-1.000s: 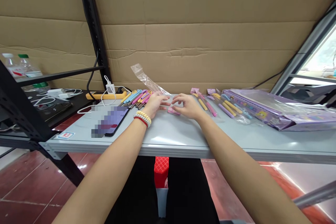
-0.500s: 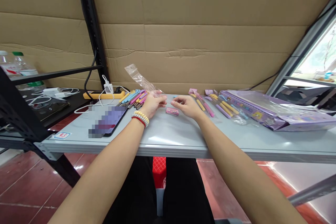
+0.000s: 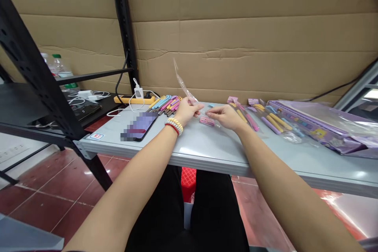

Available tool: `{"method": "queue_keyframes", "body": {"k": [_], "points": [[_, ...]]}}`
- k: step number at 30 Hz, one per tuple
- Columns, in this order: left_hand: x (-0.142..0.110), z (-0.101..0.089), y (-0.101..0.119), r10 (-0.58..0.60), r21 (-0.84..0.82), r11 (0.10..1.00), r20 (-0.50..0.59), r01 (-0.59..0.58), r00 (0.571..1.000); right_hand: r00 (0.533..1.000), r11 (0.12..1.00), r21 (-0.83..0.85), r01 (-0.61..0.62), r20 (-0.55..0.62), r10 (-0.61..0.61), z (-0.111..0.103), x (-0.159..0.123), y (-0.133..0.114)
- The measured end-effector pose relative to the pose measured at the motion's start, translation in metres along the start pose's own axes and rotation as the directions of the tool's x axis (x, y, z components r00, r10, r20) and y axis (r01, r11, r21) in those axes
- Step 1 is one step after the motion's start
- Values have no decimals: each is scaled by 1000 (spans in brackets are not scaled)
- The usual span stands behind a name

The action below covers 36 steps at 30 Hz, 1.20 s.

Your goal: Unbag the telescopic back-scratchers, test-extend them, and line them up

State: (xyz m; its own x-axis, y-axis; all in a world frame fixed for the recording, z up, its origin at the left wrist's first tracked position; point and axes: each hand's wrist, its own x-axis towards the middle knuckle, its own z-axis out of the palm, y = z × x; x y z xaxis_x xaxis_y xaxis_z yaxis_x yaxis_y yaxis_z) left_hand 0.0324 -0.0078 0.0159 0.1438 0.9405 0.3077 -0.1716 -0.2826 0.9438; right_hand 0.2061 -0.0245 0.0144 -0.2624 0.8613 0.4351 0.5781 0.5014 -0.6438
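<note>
My left hand (image 3: 189, 111) is closed on a long clear plastic bag (image 3: 183, 84), whose far end sticks up to the left. A few centimetres to the right, my right hand (image 3: 226, 116) has its thumb and fingertips pinched together; whether they grip the bag's other end cannot be made out. A small pink printed piece (image 3: 206, 121) lies on the table between and just below the hands. A pile of slim pen-like sticks (image 3: 167, 103) with yellow, blue, pink and purple handles rests left of my left hand. Right of my right hand are clear-bagged sticks (image 3: 246, 116) with pink tops.
More bagged sticks (image 3: 274, 122) lie beside a purple printed box (image 3: 319, 126) at the right. A phone (image 3: 140, 126), partly blurred, lies left on the grey table (image 3: 189, 151). Behind it are a yellow power strip (image 3: 132, 100) and white cables. Cardboard (image 3: 221, 35) walls the back.
The view has turned left, so things sit further right in it. The plastic bag's raised end now points up more steeply. My hands stay close together above the pink piece.
</note>
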Motion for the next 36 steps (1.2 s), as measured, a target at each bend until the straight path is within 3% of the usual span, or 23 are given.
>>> {"method": "queue_keyframes", "body": {"k": [5, 14, 17, 20, 23, 26, 29, 32, 36], "points": [[2, -1, -3, 44, 5, 999, -2, -44, 999, 1000, 1000, 23, -9, -8, 10, 0, -1, -1], [0, -1, -1, 91, 17, 996, 7, -91, 996, 994, 992, 118, -54, 99, 42, 0, -2, -4], [2, -2, -2, 45, 51, 998, -6, -45, 999, 998, 998, 31, -62, -1, 63, 1, -2, -5], [4, -5, -3, 7, 160, 987, -117, 11, 993, 977, 989, -107, -103, -197, 80, 0, -1, -4], [4, -8, -5, 152, 489, 871, -193, -39, 969, 924, 957, -217, -194, -369, 104, -5, 0, -2], [1, -7, -7, 234, 750, 649, -38, -127, 971, 883, 930, -234, -285, -441, 160, -11, 1, 1], [-2, -5, -9, 150, 838, 513, 123, -183, 981, 859, 901, -246, -358, -464, 215, -13, 2, 4], [-3, -5, -11, 69, 871, 438, 215, -223, 974, 820, 843, -270, -465, -490, 296, -14, 1, 8], [-3, -6, -11, 18, 868, 420, 285, -266, 958, 751, 747, -297, -595, -536, 385, -18, -1, 14]]}}
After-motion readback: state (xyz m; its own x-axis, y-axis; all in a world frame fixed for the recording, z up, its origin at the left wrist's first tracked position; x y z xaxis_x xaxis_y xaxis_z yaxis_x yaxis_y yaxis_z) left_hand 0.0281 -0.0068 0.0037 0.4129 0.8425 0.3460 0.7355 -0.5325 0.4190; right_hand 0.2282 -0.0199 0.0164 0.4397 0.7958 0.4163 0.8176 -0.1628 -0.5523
